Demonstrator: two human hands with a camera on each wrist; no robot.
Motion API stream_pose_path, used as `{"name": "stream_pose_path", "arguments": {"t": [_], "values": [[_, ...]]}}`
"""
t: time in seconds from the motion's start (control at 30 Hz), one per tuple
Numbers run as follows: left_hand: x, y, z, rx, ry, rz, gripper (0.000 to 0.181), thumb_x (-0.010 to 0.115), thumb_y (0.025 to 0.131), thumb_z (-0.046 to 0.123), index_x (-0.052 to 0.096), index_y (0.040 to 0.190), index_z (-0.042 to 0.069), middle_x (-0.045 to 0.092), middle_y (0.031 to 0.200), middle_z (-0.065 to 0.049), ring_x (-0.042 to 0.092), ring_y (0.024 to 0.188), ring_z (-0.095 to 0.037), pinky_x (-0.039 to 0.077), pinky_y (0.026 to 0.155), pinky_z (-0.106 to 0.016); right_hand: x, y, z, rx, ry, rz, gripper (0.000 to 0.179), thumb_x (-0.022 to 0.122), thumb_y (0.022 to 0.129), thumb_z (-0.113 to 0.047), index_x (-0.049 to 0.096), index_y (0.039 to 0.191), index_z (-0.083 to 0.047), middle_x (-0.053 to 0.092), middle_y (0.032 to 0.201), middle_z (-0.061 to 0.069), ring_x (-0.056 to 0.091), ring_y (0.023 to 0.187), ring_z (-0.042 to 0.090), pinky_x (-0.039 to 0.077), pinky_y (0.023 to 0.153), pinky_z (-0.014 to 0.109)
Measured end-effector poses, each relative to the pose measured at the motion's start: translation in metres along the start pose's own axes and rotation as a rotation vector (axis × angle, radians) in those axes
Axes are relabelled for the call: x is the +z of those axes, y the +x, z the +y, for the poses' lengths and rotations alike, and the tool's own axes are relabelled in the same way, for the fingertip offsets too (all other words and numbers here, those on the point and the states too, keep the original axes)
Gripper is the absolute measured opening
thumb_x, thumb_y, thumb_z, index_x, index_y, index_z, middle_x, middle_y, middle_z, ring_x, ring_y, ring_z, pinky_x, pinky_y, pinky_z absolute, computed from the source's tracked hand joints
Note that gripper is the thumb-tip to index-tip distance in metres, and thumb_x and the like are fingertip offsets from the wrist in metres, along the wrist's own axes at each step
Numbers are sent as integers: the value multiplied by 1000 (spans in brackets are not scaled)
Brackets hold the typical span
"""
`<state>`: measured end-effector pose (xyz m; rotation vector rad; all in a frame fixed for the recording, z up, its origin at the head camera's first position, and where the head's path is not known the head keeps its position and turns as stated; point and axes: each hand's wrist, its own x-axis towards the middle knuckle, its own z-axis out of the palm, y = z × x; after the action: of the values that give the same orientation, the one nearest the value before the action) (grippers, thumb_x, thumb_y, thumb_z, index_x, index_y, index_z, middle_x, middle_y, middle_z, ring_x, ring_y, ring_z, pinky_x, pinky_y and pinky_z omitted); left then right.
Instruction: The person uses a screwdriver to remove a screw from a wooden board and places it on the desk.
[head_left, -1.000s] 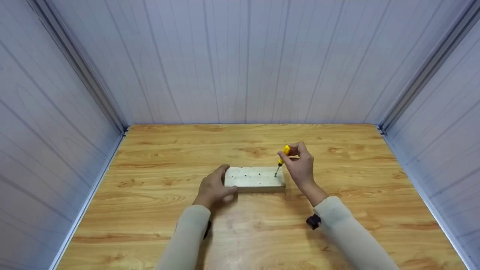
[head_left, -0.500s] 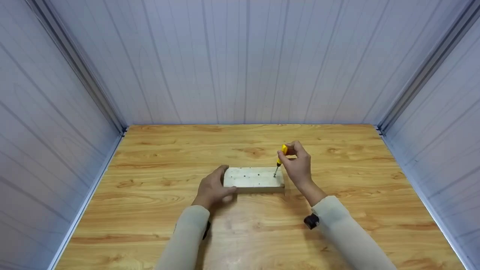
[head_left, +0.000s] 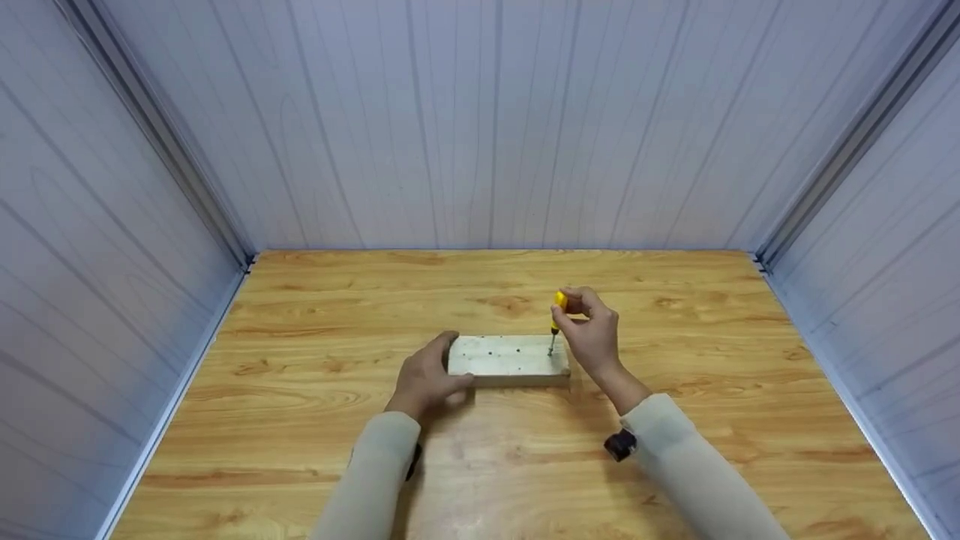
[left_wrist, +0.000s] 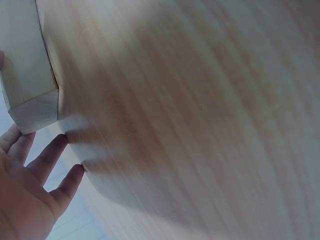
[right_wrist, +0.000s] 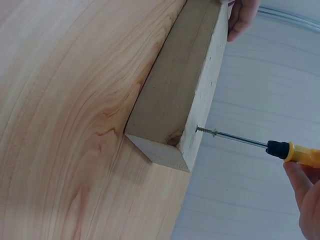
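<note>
A pale wooden block (head_left: 502,364) with several small holes in its top lies flat on the table. My left hand (head_left: 429,376) grips its left end, thumb on the near side and fingers round the far corner; in the left wrist view two fingertips of that hand (left_wrist: 30,190) touch the tabletop. With thumb and fingers my right hand (head_left: 596,334) pinches the yellow handle of a screwdriver (head_left: 559,302), held nearly upright over the block's right end. Its tip meets the head of a screw (right_wrist: 206,131), whose thread stands partly out of the wood.
The wood-grain table (head_left: 337,300) reaches to a pale panel wall (head_left: 465,127) at the back, with similar panels on the left and right. Black wrist cameras (head_left: 620,445) sit under the sleeves.
The screwdriver's handle has tipped leftward and stands more upright, the right hand moving slightly left with it. The left hand and block stay in place.
</note>
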<state>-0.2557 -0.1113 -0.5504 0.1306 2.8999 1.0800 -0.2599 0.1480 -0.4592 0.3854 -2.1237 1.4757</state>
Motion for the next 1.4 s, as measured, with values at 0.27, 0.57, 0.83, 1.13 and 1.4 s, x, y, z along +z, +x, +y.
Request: {"name": "stream_pose_path", "arguments": {"t": [0.27, 0.57, 0.83, 1.13, 1.4], "values": [[-2, 0, 1, 5, -30, -3, 80, 77, 72, 44, 46, 143, 25, 52, 143, 0, 50, 130, -25, 40, 108, -43, 3, 4, 24, 19, 61, -67, 26, 61, 91, -1, 63, 117, 0, 69, 102, 22, 68, 87, 36, 59, 69, 39], [2, 3, 3, -13, -26, -20, 80, 76, 73, 44, 44, 144, 26, 51, 144, 2, 50, 131, -24, 41, 107, -43, -1, 11, 34, 109, 63, -28, 23, 73, 85, -11, 66, 106, -5, 64, 97, 13, 66, 81, 24, 56, 64, 19], [3, 2, 3, -9, -23, 0, 80, 76, 71, 43, 45, 143, 24, 53, 142, 1, 52, 128, -24, 42, 106, -43, -3, 14, 31, 141, 10, -21, 23, 73, 85, -11, 68, 107, -8, 69, 89, 14, 66, 79, 20, 54, 64, 18], [3, 0, 1, -12, -15, 11, 81, 76, 70, 44, 45, 143, 25, 53, 142, 1, 52, 129, -23, 42, 106, -41, -4, 12, 21, 160, 11, -81, 23, 58, 92, 3, 64, 112, -6, 69, 103, 18, 69, 92, 31, 58, 70, 33], [2, -1, 2, -10, -16, 18, 80, 76, 70, 43, 46, 142, 24, 55, 140, 1, 53, 126, -24, 43, 104, -42, -1, 11, 21, 150, 95, -99, 27, 45, 93, 14, 60, 112, 3, 67, 103, 24, 66, 98, 40, 56, 80, 48]]}}
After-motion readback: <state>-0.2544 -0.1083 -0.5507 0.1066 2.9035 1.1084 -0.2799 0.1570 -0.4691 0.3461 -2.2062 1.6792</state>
